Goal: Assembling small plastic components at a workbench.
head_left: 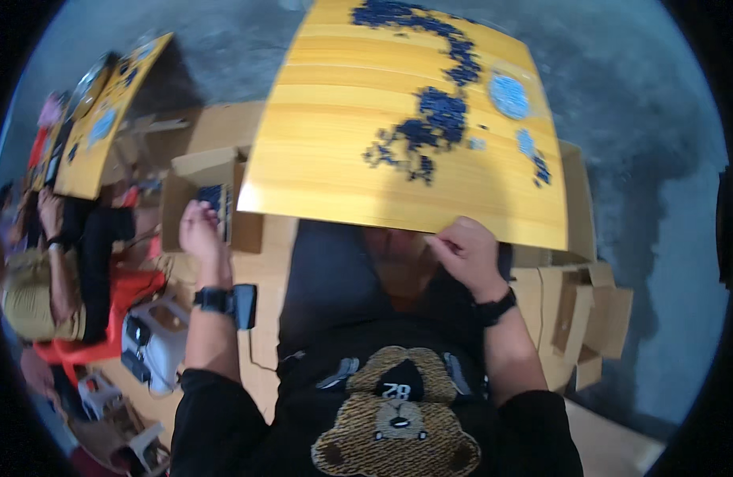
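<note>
My left hand [201, 230] is at the near side of an open cardboard box [175, 211], left of the table. Its fingers are curled together, and what they hold, if anything, cannot be made out. Dark blue pieces [213, 196] lie in the box just beyond the fingertips. At the front edge of the yellow wooden table [326, 143], my right hand [469, 253] is closed in a pinch, thumb pointing left; anything between the fingers is too small to name. Small dark blue pieces [442, 115] lie scattered in a curved trail across the tabletop.
A clear round container of light blue pieces [509, 97] stands at the table's right, with loose light blue pieces [525, 141] nearby. Open cardboard boxes [605, 318] are at the lower right. On the left, another person sits on a red seat [136, 290] by a second table [88, 167].
</note>
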The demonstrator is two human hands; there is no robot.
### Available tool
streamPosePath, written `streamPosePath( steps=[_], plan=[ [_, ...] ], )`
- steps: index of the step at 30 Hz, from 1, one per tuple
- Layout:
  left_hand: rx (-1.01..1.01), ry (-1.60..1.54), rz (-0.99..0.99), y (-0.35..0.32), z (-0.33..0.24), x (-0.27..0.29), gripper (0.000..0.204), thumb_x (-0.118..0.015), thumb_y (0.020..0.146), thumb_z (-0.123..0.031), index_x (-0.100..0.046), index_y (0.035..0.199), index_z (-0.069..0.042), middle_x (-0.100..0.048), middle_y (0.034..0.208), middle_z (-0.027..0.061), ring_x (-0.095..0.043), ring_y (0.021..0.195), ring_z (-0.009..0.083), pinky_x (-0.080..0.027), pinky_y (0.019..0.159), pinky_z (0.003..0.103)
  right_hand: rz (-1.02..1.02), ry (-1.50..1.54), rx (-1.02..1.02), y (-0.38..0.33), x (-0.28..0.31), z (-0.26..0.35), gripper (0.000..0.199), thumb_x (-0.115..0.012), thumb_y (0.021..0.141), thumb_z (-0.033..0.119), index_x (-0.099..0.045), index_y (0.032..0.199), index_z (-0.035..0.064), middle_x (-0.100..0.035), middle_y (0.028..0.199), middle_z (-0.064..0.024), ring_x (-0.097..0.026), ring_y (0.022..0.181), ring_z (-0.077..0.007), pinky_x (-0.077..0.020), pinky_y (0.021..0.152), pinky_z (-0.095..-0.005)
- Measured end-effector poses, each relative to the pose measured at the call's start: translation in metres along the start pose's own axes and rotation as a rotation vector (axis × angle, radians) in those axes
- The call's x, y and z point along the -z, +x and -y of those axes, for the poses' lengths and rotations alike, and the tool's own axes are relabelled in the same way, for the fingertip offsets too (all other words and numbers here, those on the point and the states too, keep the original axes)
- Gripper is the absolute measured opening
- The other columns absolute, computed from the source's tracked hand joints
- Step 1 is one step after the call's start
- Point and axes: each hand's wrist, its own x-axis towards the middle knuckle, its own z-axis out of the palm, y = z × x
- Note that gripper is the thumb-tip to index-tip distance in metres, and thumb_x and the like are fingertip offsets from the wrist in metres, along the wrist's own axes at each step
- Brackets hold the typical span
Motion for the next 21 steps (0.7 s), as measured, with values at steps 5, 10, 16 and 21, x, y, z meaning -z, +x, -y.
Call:
streamPosePath(
  steps=[5,10,16,21],
  plan=[
    [-0.003,0.001,0.35,-0.056,-0.066,-0.084,0.021,-0.055,0.088,-0.009,-0.058,0.106,-0.001,-0.063,0.085,0.0042,-0.055,0.066,0.0071,-0.043,0.058,0.017,-0.048,0.0,0.013,-0.002,-0.001,0.0,0.017,-0.069,0.071,0.021,-0.061,0.064,0.0082,-0.053,0.059,-0.0057,-0.054,0.058,-0.0237,-0.0428,0.052,-0.0329],
    [0.103,0.072,0.75,-0.114,-0.063,-0.147,0.02,-0.056,0.087,-0.009,-0.06,0.106,-0.002,-0.064,0.086,0.0056,-0.055,0.068,0.0075,-0.045,0.061,0.019,-0.028,-0.039,-0.007,-0.005,0.003,0.004,0.015,-0.067,0.072,0.021,-0.061,0.065,0.0084,-0.054,0.062,-0.0058,-0.056,0.062,-0.0241,-0.0441,0.054,-0.0337],
    [0.201,-0.002,0.871,-0.152,-0.025,-0.191,0.015,-0.052,0.087,-0.002,-0.06,0.099,0.002,-0.064,0.082,0.008,-0.056,0.064,0.0086,-0.045,0.057,0.019,0.049,0.134,-0.045,-0.006,0.012,-0.003,0.013,-0.065,0.072,0.02,-0.062,0.067,0.0087,-0.056,0.065,-0.0061,-0.056,0.064,-0.0249,-0.0446,0.056,-0.0344],
    [0.176,-0.015,0.809,-0.149,-0.009,-0.193,0.015,-0.052,0.087,-0.002,-0.06,0.099,0.002,-0.063,0.081,0.0073,-0.056,0.065,0.0091,-0.045,0.058,0.019,0.077,0.15,0.016,-0.002,0.015,-0.007,0.011,-0.069,0.071,0.015,-0.064,0.069,0.0062,-0.054,0.06,-0.0047,-0.051,0.052,-0.0162,-0.039,0.048,-0.0271]
  ],
)
